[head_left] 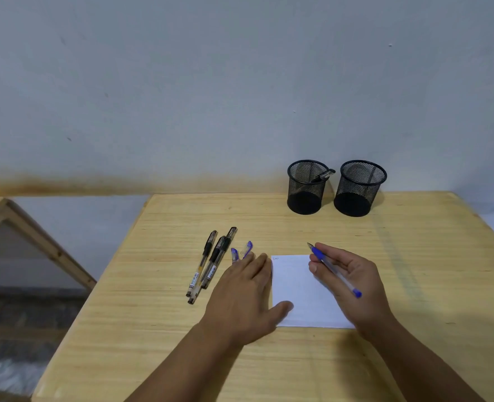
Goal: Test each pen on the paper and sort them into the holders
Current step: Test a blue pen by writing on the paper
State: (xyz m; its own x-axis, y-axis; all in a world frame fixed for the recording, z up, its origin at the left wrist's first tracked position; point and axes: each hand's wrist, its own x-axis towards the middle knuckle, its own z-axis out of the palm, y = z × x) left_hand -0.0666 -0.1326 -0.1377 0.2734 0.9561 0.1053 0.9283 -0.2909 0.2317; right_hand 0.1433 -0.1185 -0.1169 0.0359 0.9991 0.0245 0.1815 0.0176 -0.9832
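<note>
My right hand (353, 282) grips an uncapped blue pen (334, 269), tip pointing up and left, just past the top right of the white paper (298, 285). A small red scribble marks the paper's top left corner. My left hand (245, 297) lies flat, fingers straight, with its thumb pressing the paper's left edge. Its fingertips cover two blue pens (241, 250) whose capped ends stick out. Three black pens (211, 262) lie side by side further left. Two black mesh holders stand at the back: the left holder (306, 188) contains one black pen, the right holder (358, 188) looks empty.
The wooden table (414, 256) ends on the left at a slanted edge, with a wooden triangular frame (36, 236) beyond it. A grey wall rises right behind the holders.
</note>
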